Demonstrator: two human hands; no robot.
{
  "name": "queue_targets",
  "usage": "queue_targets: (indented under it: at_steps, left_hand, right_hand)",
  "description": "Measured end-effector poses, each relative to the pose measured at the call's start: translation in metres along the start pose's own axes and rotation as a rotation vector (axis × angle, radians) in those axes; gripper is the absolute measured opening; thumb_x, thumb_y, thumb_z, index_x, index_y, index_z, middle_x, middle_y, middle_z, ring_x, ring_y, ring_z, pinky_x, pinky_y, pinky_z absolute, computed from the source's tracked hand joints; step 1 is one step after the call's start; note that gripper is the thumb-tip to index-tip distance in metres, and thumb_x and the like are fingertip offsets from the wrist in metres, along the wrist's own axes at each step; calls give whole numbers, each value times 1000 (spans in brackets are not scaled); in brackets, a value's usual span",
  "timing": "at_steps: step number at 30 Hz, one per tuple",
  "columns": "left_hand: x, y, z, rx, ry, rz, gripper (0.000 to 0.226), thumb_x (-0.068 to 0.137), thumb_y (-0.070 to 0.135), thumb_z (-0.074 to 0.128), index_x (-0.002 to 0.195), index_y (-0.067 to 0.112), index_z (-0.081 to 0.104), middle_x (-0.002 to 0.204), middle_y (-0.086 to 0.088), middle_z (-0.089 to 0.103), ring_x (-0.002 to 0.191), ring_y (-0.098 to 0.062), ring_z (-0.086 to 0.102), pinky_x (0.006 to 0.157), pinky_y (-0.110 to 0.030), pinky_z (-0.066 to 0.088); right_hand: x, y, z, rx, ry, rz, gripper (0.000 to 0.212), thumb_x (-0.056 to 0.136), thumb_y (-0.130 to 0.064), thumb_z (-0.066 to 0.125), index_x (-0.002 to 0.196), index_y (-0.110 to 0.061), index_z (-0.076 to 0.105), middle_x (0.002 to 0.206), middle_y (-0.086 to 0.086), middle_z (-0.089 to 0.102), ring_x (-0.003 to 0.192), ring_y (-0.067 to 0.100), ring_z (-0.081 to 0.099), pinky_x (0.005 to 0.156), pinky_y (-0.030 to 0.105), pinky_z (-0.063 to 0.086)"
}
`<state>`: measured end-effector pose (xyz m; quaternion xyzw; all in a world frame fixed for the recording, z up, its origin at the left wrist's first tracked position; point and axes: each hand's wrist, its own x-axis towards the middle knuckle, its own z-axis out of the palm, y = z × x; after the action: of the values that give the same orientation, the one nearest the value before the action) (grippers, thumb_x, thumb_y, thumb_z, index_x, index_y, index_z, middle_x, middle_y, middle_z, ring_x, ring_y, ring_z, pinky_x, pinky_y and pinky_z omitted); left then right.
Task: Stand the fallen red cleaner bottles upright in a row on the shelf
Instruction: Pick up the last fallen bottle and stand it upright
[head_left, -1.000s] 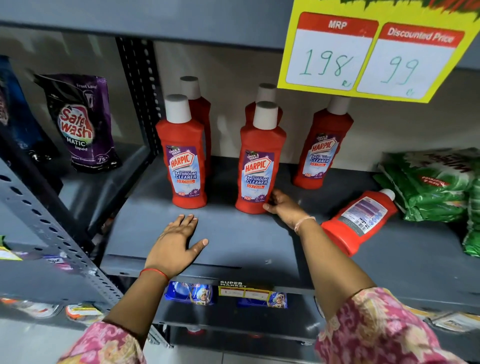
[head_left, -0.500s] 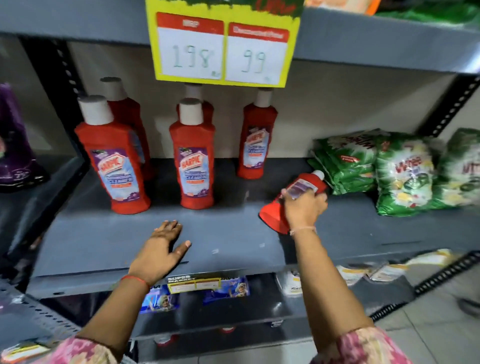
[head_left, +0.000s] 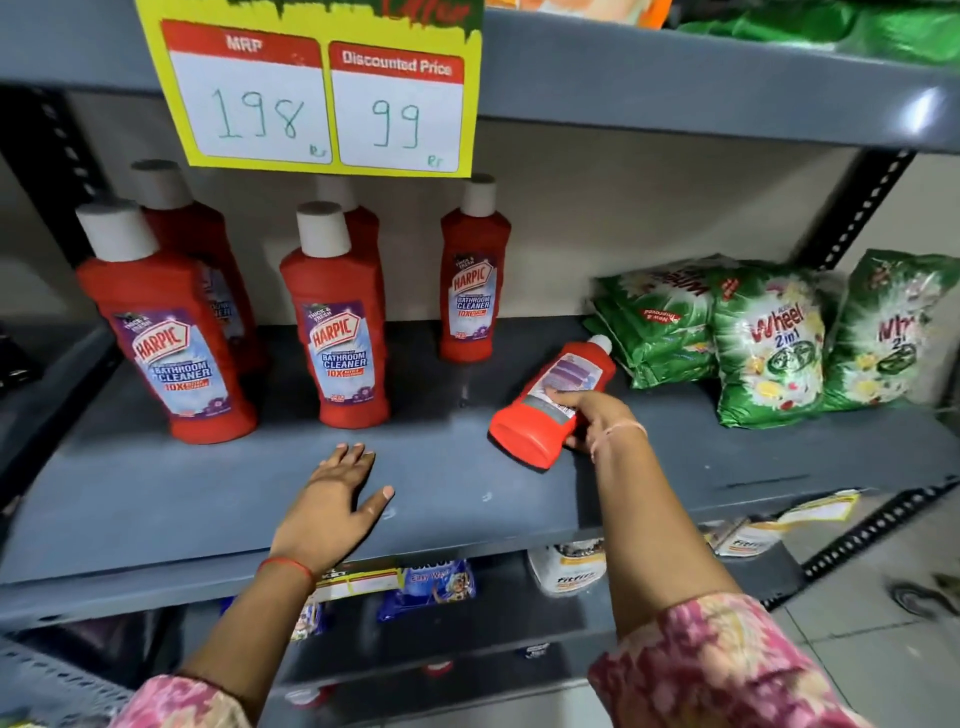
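Red fallen bottle (head_left: 551, 404) in the curled right hand (head_left: 592, 421), well apart from the flat, spread left hand (head_left: 332, 506).

Bare shelf (head_left: 441, 467) is lying open toward six o'clock; standing bottles (head_left: 337, 322) are blocking twelve, green packets (head_left: 769, 343) are crowding three.

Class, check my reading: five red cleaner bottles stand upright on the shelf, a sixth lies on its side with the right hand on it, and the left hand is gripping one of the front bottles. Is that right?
Not quite. In the head view the left hand grips nothing: it rests flat and open on the shelf, apart from the bottles. The rest holds: five upright bottles, and the right hand on the fallen bottle.
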<state>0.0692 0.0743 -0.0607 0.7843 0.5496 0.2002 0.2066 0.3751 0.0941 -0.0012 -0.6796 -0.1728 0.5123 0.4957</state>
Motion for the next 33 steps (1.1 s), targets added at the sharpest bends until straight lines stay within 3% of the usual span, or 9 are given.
queue_targets:
  at_steps: [3,9,12,17,22,26,28,30,33]
  left_hand:
    - [1,0,0,-3,8,1,57,89,36,50,138,11,34,152,-9,28,144,-19,14,118,-33,11]
    - [1,0,0,1,20,-2,56,89,37,50,138,14,35,152,-5,29,143,-16,14,117,-29,11]
    - [0,0,-2,1,23,-3,56,89,37,50,138,14,35,151,-5,30,143,-16,15,116,-29,12]
    - [-1,1,0,-12,24,-7,55,89,36,51,137,14,36,151,-5,31,143,-15,15,116,-28,13]
    - [1,0,-1,-9,27,-8,55,89,37,50,137,15,36,151,-4,30,143,-15,15,117,-29,13]
    - [0,-1,0,-19,35,-15,56,88,40,50,137,16,36,151,-2,30,143,-13,15,116,-28,13]
    - [-1,-2,0,-18,34,-18,57,88,41,49,138,18,35,152,-1,29,143,-12,14,117,-28,13]
    - [-1,-2,0,-19,33,-24,57,88,43,48,138,19,34,152,0,28,143,-12,13,117,-28,13]
    - [-1,-2,1,-22,33,-26,58,88,44,47,139,20,33,152,1,28,143,-12,13,117,-28,13]
  right_hand:
    - [0,-6,-5,77,-51,-132,42,65,1,74,102,-9,56,68,3,69,52,13,64,43,24,52]
    - [5,-34,24,22,-84,-524,59,52,23,71,103,3,48,115,28,60,99,33,60,84,50,52]
    - [13,-34,41,-92,-119,-597,67,48,17,78,107,6,48,115,25,61,102,36,61,88,50,51]
    - [22,-28,54,-207,-177,-694,73,44,8,82,102,-20,47,96,-6,63,91,15,61,76,27,54]
    - [24,-16,46,-188,-217,-730,73,49,5,82,105,-28,47,102,-8,63,95,9,61,93,45,50]
    - [15,21,56,-270,70,-796,118,41,-21,90,138,-17,23,136,14,41,127,28,37,108,45,31]
    - [9,39,74,-364,251,-745,134,34,-40,89,141,-17,13,136,20,34,126,34,29,105,48,28]
    - [4,47,93,-437,373,-702,133,35,-51,85,141,-15,13,126,21,38,116,36,33,99,51,34]
    - [4,47,106,-490,502,-665,118,47,-46,83,138,-9,18,115,22,43,109,39,38,93,49,40]
